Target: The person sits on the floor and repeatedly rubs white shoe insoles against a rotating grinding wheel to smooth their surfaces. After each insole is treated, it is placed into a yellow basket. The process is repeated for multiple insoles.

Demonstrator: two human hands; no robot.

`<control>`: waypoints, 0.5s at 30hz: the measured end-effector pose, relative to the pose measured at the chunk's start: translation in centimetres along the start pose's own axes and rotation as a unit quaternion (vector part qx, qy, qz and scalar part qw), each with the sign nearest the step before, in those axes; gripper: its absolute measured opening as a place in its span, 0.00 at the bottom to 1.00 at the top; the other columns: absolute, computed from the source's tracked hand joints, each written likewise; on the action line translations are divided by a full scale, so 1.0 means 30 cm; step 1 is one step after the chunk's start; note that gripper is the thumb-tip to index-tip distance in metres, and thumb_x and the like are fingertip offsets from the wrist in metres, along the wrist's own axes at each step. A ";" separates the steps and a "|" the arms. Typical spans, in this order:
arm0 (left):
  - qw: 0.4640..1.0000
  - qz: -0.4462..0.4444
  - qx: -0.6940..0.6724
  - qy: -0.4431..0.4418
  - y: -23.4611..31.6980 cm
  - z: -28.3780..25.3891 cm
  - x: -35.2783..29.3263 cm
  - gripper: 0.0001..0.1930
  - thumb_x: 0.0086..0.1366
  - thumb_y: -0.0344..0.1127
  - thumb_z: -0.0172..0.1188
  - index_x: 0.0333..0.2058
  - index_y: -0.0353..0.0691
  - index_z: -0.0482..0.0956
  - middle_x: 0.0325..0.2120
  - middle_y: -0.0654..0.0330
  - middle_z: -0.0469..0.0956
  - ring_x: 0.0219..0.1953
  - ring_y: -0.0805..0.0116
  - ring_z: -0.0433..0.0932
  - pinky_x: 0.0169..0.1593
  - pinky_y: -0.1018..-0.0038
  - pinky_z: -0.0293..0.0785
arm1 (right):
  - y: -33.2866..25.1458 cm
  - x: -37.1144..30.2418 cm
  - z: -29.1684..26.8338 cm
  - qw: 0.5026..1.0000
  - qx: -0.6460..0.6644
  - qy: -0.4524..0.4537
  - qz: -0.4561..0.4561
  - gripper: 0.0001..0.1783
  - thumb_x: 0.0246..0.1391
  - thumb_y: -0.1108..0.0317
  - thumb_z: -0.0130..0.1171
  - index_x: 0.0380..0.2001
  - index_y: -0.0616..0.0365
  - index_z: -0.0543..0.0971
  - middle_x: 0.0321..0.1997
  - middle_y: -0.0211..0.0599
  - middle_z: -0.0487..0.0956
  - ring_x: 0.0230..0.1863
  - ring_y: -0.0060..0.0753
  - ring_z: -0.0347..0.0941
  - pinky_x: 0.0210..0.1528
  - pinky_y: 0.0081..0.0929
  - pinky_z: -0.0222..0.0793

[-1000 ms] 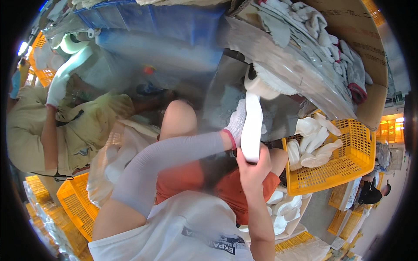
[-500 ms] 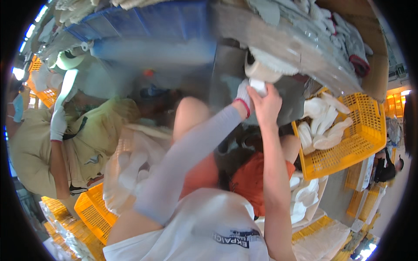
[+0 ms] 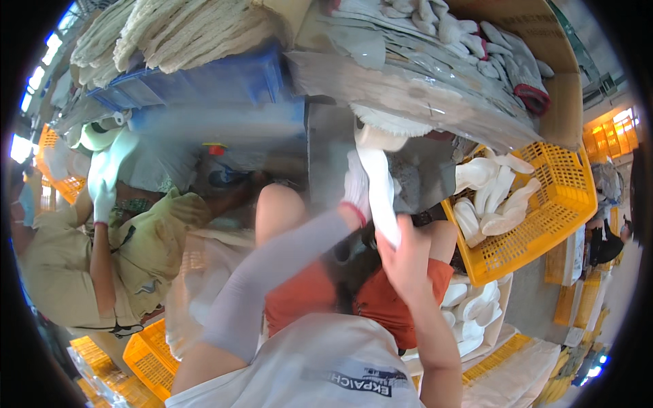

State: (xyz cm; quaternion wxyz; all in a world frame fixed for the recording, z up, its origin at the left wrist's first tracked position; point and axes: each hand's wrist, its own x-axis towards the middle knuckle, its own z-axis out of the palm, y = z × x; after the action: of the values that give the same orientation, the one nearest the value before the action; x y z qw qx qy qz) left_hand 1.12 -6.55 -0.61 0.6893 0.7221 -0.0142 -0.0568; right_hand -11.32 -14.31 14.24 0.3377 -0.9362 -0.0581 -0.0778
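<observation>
A long white spoon-shaped piece [image 3: 379, 187] slants between my two hands, its kind not certain. Its far end meets a cream buffing wheel [image 3: 381, 139] with a white fluffy edge. My left hand [image 3: 356, 183], in a white glove with a red cuff, is closed along the piece's left side near the wheel. Bare and somewhat blurred, my right hand [image 3: 406, 255] grips the near end. Similar white pieces [image 3: 500, 183] lie in a yellow plastic basket [image 3: 530, 248] to the right of my knees.
Above the wheel, a plastic-covered ledge [image 3: 408, 88] bears a cardboard box [image 3: 564, 88] of work gloves. Pale cloth strips [image 3: 183, 30] hang over a blue bin [image 3: 197, 85]. At left, a co-worker [image 3: 102, 251] holds another white piece at a wheel. More white pieces [image 3: 473, 313] fill a box by my right thigh.
The white piece has swung lengthwise and now shows far more of itself. My right hand has moved down toward me, away from the left hand, which stays near the wheel.
</observation>
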 end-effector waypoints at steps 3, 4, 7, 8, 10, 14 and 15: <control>0.999 0.033 0.006 0.022 -0.047 0.014 -0.002 0.13 0.70 0.45 0.62 0.38 0.39 0.77 0.26 0.56 0.82 0.23 0.58 0.81 0.29 0.59 0.78 | 0.047 -0.070 0.029 0.987 -0.015 0.091 -0.128 0.10 0.61 0.73 0.65 0.37 0.65 0.73 0.26 0.55 0.77 0.29 0.62 0.78 0.31 0.49 0.72; 0.968 -0.049 -0.243 0.051 -0.069 0.031 0.046 0.13 0.72 0.45 0.60 0.38 0.40 0.78 0.27 0.56 0.81 0.23 0.58 0.80 0.29 0.59 0.77 | 0.092 -0.045 0.066 0.993 -0.028 0.087 -0.074 0.09 0.63 0.74 0.63 0.36 0.64 0.72 0.24 0.55 0.75 0.28 0.65 0.77 0.29 0.51 0.71; 0.919 -0.005 -0.394 0.007 -0.160 0.036 0.149 0.15 0.79 0.46 0.48 0.42 0.43 0.78 0.31 0.60 0.81 0.30 0.61 0.80 0.32 0.60 0.76 | 0.235 0.109 0.207 0.985 -0.002 0.150 -0.082 0.11 0.61 0.72 0.65 0.34 0.63 0.71 0.25 0.56 0.79 0.28 0.64 0.78 0.28 0.50 0.72; 0.971 0.115 -0.208 0.017 -0.189 0.051 0.147 0.14 0.79 0.45 0.48 0.43 0.44 0.78 0.32 0.61 0.81 0.32 0.62 0.80 0.33 0.61 0.77 | 0.271 0.162 0.252 0.982 0.008 0.161 -0.095 0.11 0.60 0.71 0.66 0.33 0.62 0.72 0.24 0.55 0.79 0.27 0.64 0.78 0.28 0.49 0.72; 0.923 -0.062 -0.380 0.001 -0.228 0.061 0.132 0.14 0.79 0.45 0.47 0.45 0.44 0.78 0.35 0.61 0.80 0.35 0.62 0.79 0.37 0.62 0.76 | 0.306 0.227 0.321 0.982 -0.043 0.175 -0.063 0.11 0.59 0.69 0.67 0.33 0.62 0.74 0.22 0.53 0.78 0.25 0.63 0.78 0.28 0.49 0.72; 0.830 -0.173 -0.523 -0.083 -0.225 0.049 0.114 0.14 0.80 0.44 0.45 0.50 0.45 0.77 0.40 0.60 0.80 0.42 0.61 0.78 0.45 0.64 0.74 | 0.259 0.226 0.321 0.979 -0.061 0.192 -0.043 0.12 0.59 0.64 0.67 0.36 0.62 0.78 0.27 0.53 0.80 0.31 0.60 0.80 0.33 0.51 0.74; 0.826 -0.184 -0.523 -0.099 -0.210 0.042 0.129 0.15 0.80 0.44 0.44 0.51 0.45 0.76 0.42 0.60 0.80 0.44 0.61 0.78 0.47 0.65 0.73 | 0.239 0.220 0.293 0.975 -0.031 0.207 -0.078 0.13 0.59 0.64 0.68 0.35 0.64 0.78 0.29 0.55 0.81 0.33 0.61 0.80 0.35 0.51 0.74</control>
State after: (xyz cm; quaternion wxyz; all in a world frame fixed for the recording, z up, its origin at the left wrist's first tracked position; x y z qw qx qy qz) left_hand 4.47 -7.88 -7.19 0.9354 0.2331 0.0824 -0.2528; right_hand -2.77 -13.80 4.31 0.3061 -0.9023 -0.0572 -0.2983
